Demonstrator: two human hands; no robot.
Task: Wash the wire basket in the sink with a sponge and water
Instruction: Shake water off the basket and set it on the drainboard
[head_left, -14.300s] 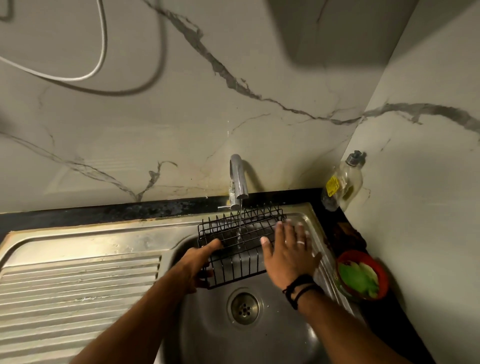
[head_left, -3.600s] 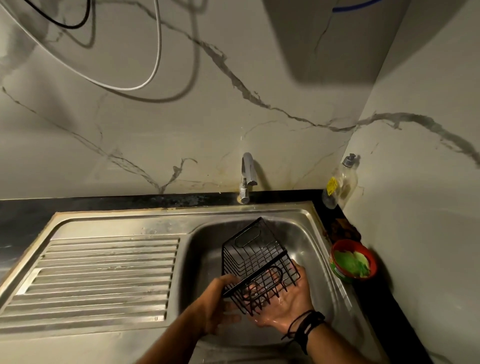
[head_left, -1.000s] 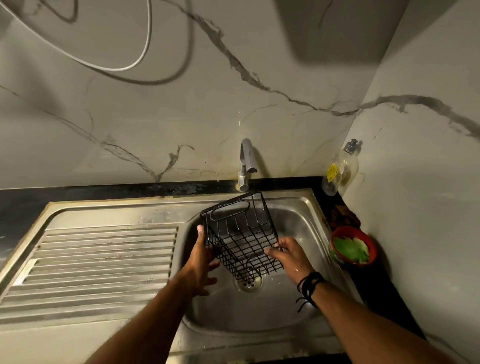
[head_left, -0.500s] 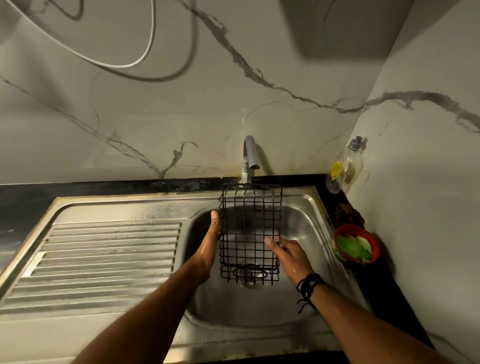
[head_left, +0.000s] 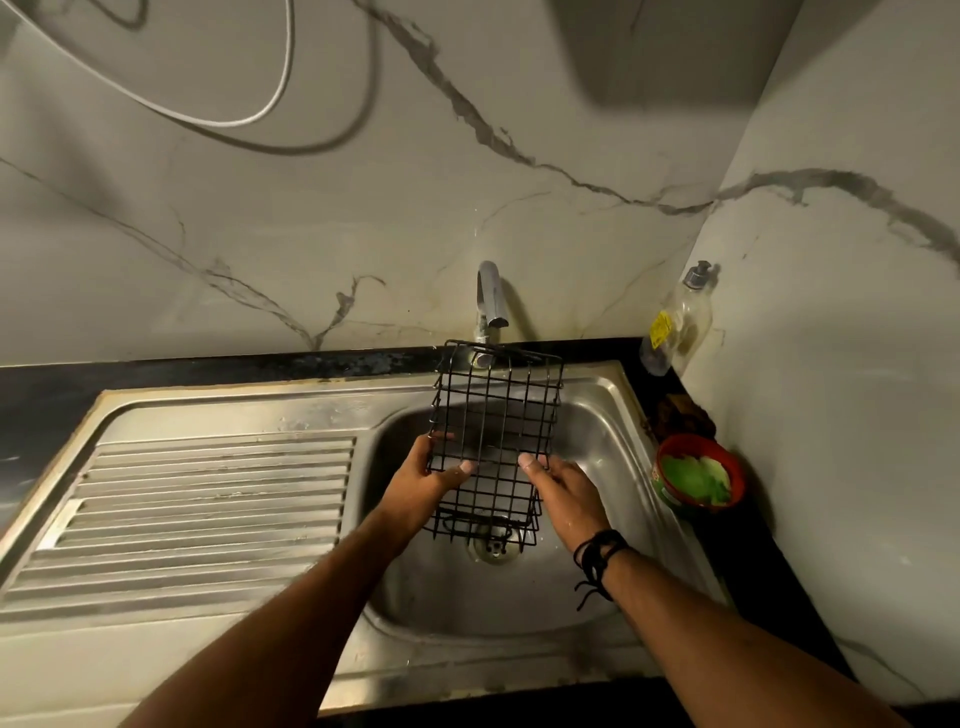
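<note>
The black wire basket (head_left: 496, 410) is held up over the steel sink (head_left: 613, 452), its flat grid side facing me and its far end just under the tap (head_left: 491, 299). My left hand (head_left: 423, 483) grips its lower left edge, thumb across the wires. My right hand (head_left: 563, 493) grips the lower right edge. No water runs from the tap. A green sponge lies in a red bowl (head_left: 696, 480) on the counter to the right of the sink.
A ribbed steel draining board (head_left: 197, 509) lies left of the basin. A clear soap bottle (head_left: 675, 322) stands in the back right corner. The drain (head_left: 493, 543) shows under the basket. A marble wall rises close on the right.
The basket turned from a tilted, open-side view to a flat grid facing me and rose toward the tap. Both hands shifted down to its lower edges.
</note>
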